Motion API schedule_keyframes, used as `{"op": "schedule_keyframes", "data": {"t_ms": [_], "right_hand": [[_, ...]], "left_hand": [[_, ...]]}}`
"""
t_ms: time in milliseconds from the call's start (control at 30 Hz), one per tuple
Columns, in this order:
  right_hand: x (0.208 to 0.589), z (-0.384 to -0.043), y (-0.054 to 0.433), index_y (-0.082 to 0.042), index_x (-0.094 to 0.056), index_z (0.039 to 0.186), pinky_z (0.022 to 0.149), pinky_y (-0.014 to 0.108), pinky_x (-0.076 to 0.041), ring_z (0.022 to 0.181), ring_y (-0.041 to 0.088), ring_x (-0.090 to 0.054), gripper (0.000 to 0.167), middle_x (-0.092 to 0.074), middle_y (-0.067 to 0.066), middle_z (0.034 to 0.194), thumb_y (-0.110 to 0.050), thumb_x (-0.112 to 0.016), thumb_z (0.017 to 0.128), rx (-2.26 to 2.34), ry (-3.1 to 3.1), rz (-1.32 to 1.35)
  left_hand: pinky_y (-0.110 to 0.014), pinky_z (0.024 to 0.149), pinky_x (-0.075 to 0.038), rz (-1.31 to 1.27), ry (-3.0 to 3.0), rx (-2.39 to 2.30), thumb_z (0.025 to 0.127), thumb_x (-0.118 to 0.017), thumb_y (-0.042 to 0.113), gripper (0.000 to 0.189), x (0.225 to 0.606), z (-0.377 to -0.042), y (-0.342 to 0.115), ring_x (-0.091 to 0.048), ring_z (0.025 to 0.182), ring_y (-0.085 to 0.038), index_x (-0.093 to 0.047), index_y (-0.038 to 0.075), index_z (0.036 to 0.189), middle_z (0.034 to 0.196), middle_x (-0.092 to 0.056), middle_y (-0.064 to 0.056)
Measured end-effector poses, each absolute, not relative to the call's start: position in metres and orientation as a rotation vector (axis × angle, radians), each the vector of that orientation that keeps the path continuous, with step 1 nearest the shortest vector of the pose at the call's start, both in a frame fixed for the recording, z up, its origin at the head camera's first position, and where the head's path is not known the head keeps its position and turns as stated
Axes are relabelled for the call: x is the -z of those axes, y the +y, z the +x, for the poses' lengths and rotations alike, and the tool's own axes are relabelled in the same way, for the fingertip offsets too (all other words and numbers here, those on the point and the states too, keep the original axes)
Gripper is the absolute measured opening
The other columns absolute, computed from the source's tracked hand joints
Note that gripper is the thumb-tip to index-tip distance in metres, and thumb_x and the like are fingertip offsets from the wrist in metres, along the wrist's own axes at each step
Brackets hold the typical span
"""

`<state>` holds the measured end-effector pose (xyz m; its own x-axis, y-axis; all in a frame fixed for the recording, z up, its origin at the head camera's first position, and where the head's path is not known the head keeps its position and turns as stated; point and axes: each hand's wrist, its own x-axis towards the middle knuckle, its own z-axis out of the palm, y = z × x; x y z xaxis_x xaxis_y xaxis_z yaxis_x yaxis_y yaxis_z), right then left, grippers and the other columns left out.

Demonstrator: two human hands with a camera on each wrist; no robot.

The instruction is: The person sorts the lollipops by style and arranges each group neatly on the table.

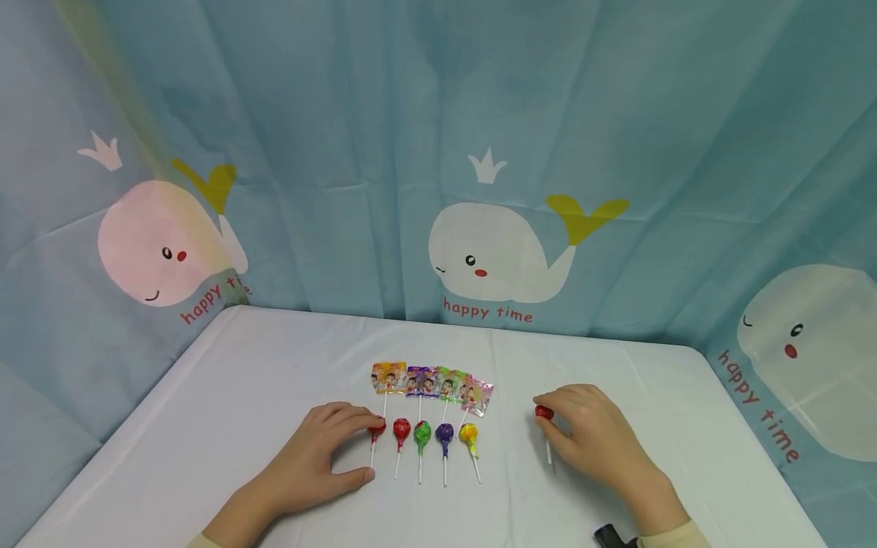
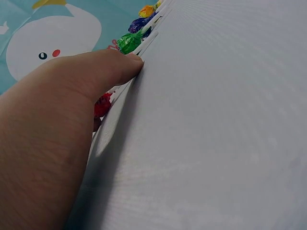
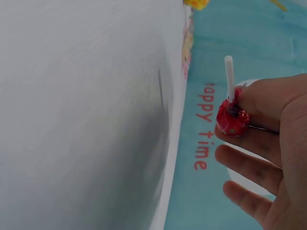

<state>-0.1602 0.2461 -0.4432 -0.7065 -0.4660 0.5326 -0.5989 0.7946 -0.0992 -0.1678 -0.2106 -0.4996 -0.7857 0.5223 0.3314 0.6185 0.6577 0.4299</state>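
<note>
My right hand (image 1: 592,434) pinches a red-wrapped lollipop (image 1: 544,412) between thumb and index finger, right of the row and with its white stick downward. In the right wrist view the red lollipop (image 3: 232,119) is held by its head, and the other fingers are spread. My left hand (image 1: 315,457) touches the leftmost red lollipop (image 1: 376,431) with its fingertips, the thumb lying apart from it. Beside that one, in a row, lie another red lollipop (image 1: 401,431), a green one (image 1: 422,434), a purple one (image 1: 444,434) and a yellow one (image 1: 469,434).
Behind the row lie flat-wrapped lollipops: orange (image 1: 389,377), purple (image 1: 421,380), green (image 1: 452,383) and pink (image 1: 476,396). A white cloth covers the table (image 1: 274,358). A blue whale-print curtain (image 1: 384,152) hangs behind. A black object (image 1: 607,536) shows near the right wrist.
</note>
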Motion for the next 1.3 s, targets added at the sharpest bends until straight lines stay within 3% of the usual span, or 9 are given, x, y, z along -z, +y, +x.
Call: {"op": "schedule_keyframes", "data": {"t_ms": [1300], "right_hand": [[0.444,-0.168,0.21,-0.013,-0.084,0.107,0.096,0.043,-0.059,0.097,0.015,-0.072,0.025,-0.079,-0.008,0.099,-0.018,-0.093,0.084,-0.331,-2.531,0.843]], "left_hand": [[-0.057,0.113,-0.045,-0.932,-2.701,0.767,0.085,-0.091,0.051,0.065,0.499,-0.167,-0.211,-0.049,0.139,-0.011,-0.066,0.044,0.144,0.146,-0.059,0.027]]}}
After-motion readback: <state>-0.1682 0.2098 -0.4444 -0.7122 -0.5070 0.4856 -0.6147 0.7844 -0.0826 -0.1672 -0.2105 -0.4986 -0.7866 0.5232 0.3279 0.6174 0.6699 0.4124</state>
